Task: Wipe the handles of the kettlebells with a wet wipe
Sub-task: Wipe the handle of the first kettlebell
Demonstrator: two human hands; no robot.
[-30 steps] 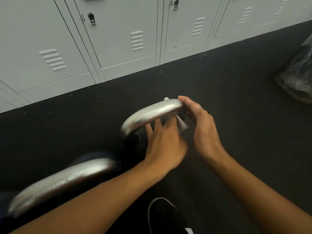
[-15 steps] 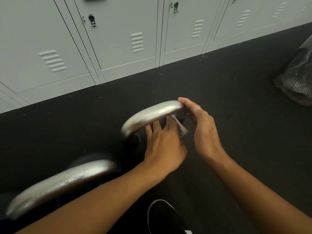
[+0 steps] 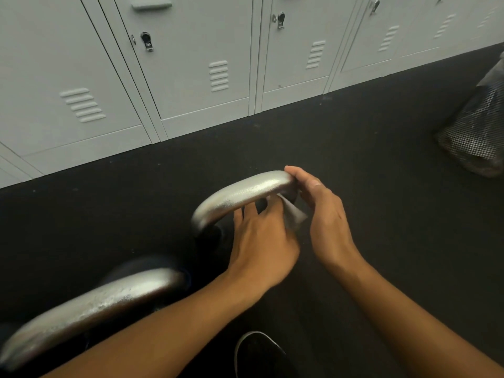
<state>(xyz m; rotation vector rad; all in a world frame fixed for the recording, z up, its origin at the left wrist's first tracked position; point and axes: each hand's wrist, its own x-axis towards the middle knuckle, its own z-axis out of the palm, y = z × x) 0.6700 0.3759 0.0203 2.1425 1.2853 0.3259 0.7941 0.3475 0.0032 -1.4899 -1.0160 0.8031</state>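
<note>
**Both hands at the far kettlebell handle, wipe between them**

Your left hand (image 3: pixel 263 242) reaches in under the silver handle of the far kettlebell (image 3: pixel 240 195), back of the hand up. Its fingers (image 3: pixel 249 214) point away from you, fairly straight, tips under the bar. The wet wipe (image 3: pixel 293 215) sits at the right edge of this hand, a pale crumpled fold showing between your two hands and running up to the underside of the handle at its right bend. Thumb hidden, so I cannot tell how the left hand holds the wipe; it looks pressed or pinched against the bar.

Your right hand (image 3: pixel 326 211) is at the right end of the same handle. Its fingers are curled over the bend, index tip on top of the bar, thumb alongside toward the wipe. Grip on the handle reads as a hold, not a flat touch.

The far kettlebell stands on the dark floor (image 3: pixel 368 159), body mostly in shadow below the handle. The near kettlebell handle (image 3: pixel 90 304) lies lower left, blurred, beside your left forearm and apart from both hands.

Grey lockers (image 3: pixel 191 64) line the back edge of the floor. A mesh bag (image 3: pixel 477 132) sits at the right edge. The toe of a dark shoe (image 3: pixel 259 353) shows at the bottom, between your forearms.
</note>
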